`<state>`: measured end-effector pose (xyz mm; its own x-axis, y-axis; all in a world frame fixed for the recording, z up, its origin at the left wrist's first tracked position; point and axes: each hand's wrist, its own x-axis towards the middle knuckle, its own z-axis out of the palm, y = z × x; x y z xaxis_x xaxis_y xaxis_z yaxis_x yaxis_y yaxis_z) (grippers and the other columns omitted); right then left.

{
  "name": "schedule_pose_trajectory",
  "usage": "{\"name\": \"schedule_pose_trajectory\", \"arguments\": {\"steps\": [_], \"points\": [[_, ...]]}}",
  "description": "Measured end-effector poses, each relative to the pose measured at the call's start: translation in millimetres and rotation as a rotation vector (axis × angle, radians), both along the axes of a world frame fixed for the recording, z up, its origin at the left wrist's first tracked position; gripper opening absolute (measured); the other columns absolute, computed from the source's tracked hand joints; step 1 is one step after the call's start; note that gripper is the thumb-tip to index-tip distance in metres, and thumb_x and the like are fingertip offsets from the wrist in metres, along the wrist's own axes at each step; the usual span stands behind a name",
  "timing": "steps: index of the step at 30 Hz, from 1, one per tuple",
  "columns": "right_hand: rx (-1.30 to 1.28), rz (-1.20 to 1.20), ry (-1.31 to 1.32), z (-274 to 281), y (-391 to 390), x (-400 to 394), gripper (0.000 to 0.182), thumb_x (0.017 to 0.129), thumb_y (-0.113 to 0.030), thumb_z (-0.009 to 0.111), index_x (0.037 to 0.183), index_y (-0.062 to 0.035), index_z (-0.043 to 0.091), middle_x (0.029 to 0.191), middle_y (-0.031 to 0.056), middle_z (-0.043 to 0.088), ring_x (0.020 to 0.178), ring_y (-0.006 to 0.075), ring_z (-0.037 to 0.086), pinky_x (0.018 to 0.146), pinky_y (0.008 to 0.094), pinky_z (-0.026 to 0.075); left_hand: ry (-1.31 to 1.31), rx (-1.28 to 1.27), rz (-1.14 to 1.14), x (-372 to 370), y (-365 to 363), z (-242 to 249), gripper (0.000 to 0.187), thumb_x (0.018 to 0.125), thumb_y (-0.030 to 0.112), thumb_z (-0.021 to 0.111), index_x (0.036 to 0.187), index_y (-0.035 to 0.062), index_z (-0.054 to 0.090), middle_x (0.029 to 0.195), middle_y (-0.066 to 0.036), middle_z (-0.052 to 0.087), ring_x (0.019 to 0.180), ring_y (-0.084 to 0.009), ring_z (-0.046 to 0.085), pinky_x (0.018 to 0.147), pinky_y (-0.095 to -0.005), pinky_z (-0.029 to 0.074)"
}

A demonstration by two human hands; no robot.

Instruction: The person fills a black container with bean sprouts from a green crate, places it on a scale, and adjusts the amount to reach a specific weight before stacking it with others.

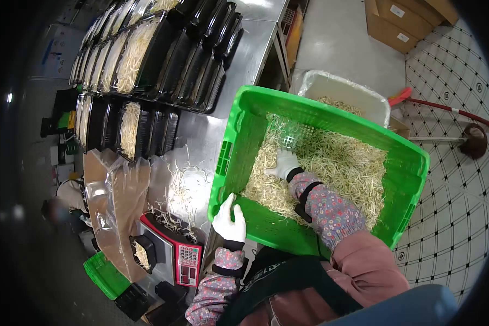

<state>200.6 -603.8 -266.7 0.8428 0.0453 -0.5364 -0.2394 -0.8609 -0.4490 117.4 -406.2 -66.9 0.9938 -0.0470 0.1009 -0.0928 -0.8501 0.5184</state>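
A green plastic crate [323, 111], tilted in view, holds a thick layer of bean sprouts [342, 163]. My right hand [283, 164], in a white glove, reaches into the crate and lies on the sprouts with its fingers stretched out. At the crate's near left corner is my left hand [229, 221], also white-gloved, its thumb and forefinger apart and its fingertips right at the rim. Flowered sleeves cover both forearms. Left of this hand, a red digital scale [188, 261] stands on the steel table with a black tray [144, 252] of sprouts on it.
Filled black trays [136, 54] stand stacked at the upper left of the steel table [250, 49]. Loose sprouts [183, 182] lie beside a cardboard box [114, 206] with plastic lining. A white lined bin [383, 103] stands behind the crate. Another person [65, 204] is at far left.
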Motion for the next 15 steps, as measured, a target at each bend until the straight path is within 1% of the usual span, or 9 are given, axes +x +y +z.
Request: {"name": "schedule_pose_trajectory", "arguments": {"steps": [2, 5, 7, 8, 10, 11, 13, 14, 15], "points": [[0.032, 0.013, -0.042, 2.1, 1.8, -4.9, 0.112, 0.064, -0.074, 0.071, 0.134, 0.0087, 0.046, 0.109, 0.0204, 0.061, 0.101, 0.0354, 0.060, 0.089, 0.0441, 0.048, -0.002, 0.043, 0.036, 3.8, -7.9, 1.0, 0.033, 0.082, 0.007, 0.064, 0.116, 0.0079, 0.067, 0.103, -0.013, 0.071, 0.089, -0.0283, 0.068, 0.080, -0.0375, 0.053], [0.122, -0.005, 0.054, 5.6, -9.4, 8.0, 0.112, 0.062, -0.072, 0.074, 0.134, 0.0092, 0.046, 0.114, 0.0214, 0.063, 0.101, 0.0366, 0.062, 0.086, 0.0408, 0.051, 0.094, 0.122, 0.035, 3.0, -9.0, 5.8, 0.031, 0.085, 0.006, 0.063, 0.116, 0.0067, 0.067, 0.105, -0.014, 0.071, 0.094, -0.0284, 0.069, 0.086, -0.0364, 0.053], [0.290, 0.014, 0.337, 5.7, -18.7, 17.5, 0.114, 0.062, -0.069, 0.076, 0.136, 0.0113, 0.043, 0.129, 0.0282, 0.055, 0.119, 0.0370, 0.056, 0.098, 0.0383, 0.046, 0.098, 0.175, 0.039, 3.7, -10.6, 4.5, 0.028, 0.085, 0.009, 0.065, 0.112, 0.0074, 0.069, 0.103, -0.013, 0.072, 0.093, -0.0277, 0.069, 0.084, -0.0365, 0.053], [0.295, 0.018, 0.337, 6.4, -23.7, 21.6, 0.114, 0.062, -0.069, 0.076, 0.136, 0.0113, 0.043, 0.129, 0.0282, 0.055, 0.119, 0.0370, 0.056, 0.098, 0.0383, 0.046, 0.098, 0.180, 0.043, 3.4, -11.3, 3.8, 0.028, 0.085, 0.009, 0.065, 0.112, 0.0074, 0.069, 0.103, -0.013, 0.072, 0.093, -0.0277, 0.069, 0.084, -0.0365, 0.053], [0.471, 0.093, 0.527, -1.3, -31.3, 24.9, 0.114, 0.062, -0.063, 0.079, 0.139, 0.0118, 0.039, 0.140, 0.0299, 0.047, 0.130, 0.0372, 0.048, 0.106, 0.0374, 0.040, 0.104, 0.204, 0.045, 3.8, -11.5, 3.0, 0.027, 0.084, 0.010, 0.065, 0.110, 0.0084, 0.070, 0.102, -0.012, 0.072, 0.092, -0.0268, 0.070, 0.084, -0.0362, 0.053], [0.511, 0.091, 0.519, -3.7, -31.9, 21.8, 0.116, 0.062, -0.061, 0.080, 0.141, 0.0125, 0.036, 0.143, 0.0297, 0.043, 0.133, 0.0366, 0.044, 0.110, 0.0369, 0.036, 0.103, 0.210, 0.043, 4.4, -11.2, 1.7, 0.027, 0.084, 0.010, 0.065, 0.110, 0.0084, 0.070, 0.102, -0.012, 0.072, 0.092, -0.0268, 0.070, 0.084, -0.0362, 0.053], [0.531, 0.121, 0.539, -2.6, -32.7, 20.7, 0.117, 0.062, -0.061, 0.080, 0.141, 0.0126, 0.035, 0.145, 0.0296, 0.041, 0.134, 0.0366, 0.044, 0.110, 0.0367, 0.036, 0.032, 0.202, 0.019, 4.9, -10.7, -0.4, 0.026, 0.082, 0.015, 0.068, 0.107, 0.0120, 0.071, 0.096, -0.011, 0.072, 0.081, -0.0275, 0.068, 0.073, -0.0387, 0.053], [0.544, 0.154, 0.560, -1.7, -33.1, 19.9, 0.117, 0.062, -0.060, 0.081, 0.141, 0.0127, 0.035, 0.146, 0.0295, 0.040, 0.134, 0.0367, 0.043, 0.111, 0.0365, 0.035, 0.031, 0.206, 0.018, 3.8, -10.3, -0.8, 0.026, 0.082, 0.015, 0.068, 0.107, 0.0120, 0.071, 0.096, -0.011, 0.072, 0.081, -0.0275, 0.068, 0.073, -0.0387, 0.053], [0.578, 0.129, 0.452, -4.7, -27.8, 10.3, 0.117, 0.061, -0.059, 0.081, 0.142, 0.0124, 0.034, 0.145, 0.0292, 0.041, 0.134, 0.0359, 0.044, 0.111, 0.0355, 0.035, 0.050, 0.214, 0.016, 3.5, -10.8, -0.2, 0.026, 0.082, 0.016, 0.069, 0.107, 0.0124, 0.070, 0.096, -0.010, 0.072, 0.081, -0.0270, 0.068, 0.074, -0.0391, 0.053]]}}
